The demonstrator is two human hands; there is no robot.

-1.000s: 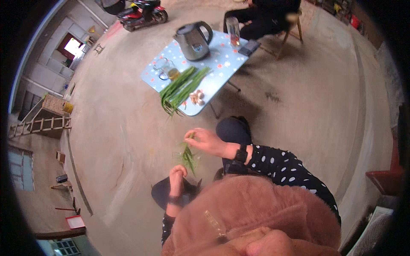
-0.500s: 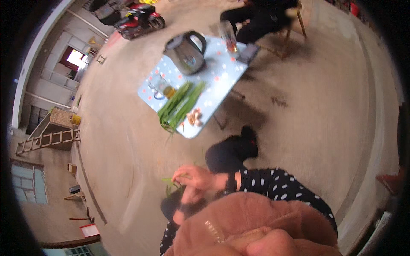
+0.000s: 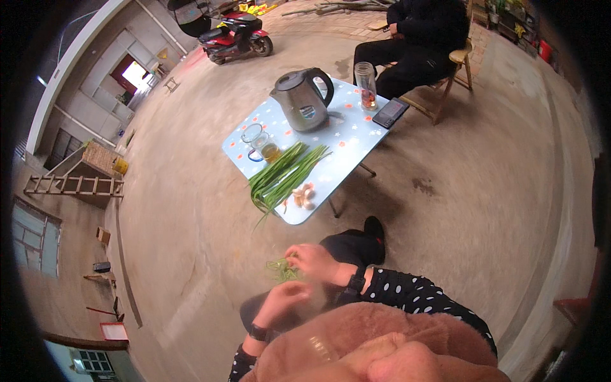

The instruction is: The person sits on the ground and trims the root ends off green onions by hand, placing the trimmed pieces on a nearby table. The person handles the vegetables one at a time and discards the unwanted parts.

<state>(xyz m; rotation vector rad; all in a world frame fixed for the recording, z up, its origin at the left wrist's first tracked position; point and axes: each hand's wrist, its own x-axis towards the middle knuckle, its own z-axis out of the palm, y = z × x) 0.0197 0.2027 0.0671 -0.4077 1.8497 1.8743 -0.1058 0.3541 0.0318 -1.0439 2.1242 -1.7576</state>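
Note:
My right hand (image 3: 313, 262) is closed, its fingers curled beside a loose tangle of thin green leaves (image 3: 283, 270); I cannot tell whether it holds them or they lie below. Just nearer to me is my left hand (image 3: 286, 298), its fingers blurred and over my dark-trousered knee. Ahead, a bundle of green chives (image 3: 280, 175) lies across the near left corner of a light blue patterned table (image 3: 347, 156). Several garlic bulbs or cloves (image 3: 304, 196) sit to the right of the chives.
On the table stand a grey kettle (image 3: 299, 105), a glass cup with yellowish liquid (image 3: 270, 151), a tall glass bottle (image 3: 366, 86) and a phone (image 3: 390, 113). A person in dark clothes (image 3: 423, 38) sits on a chair beyond. A red scooter (image 3: 235, 38) and a wooden ladder (image 3: 73, 186) are farther off.
The view has shifted, so the table sits lower and to the right in the picture. My hands have moved apart, and the green tangle by the right fingers shows more fully.

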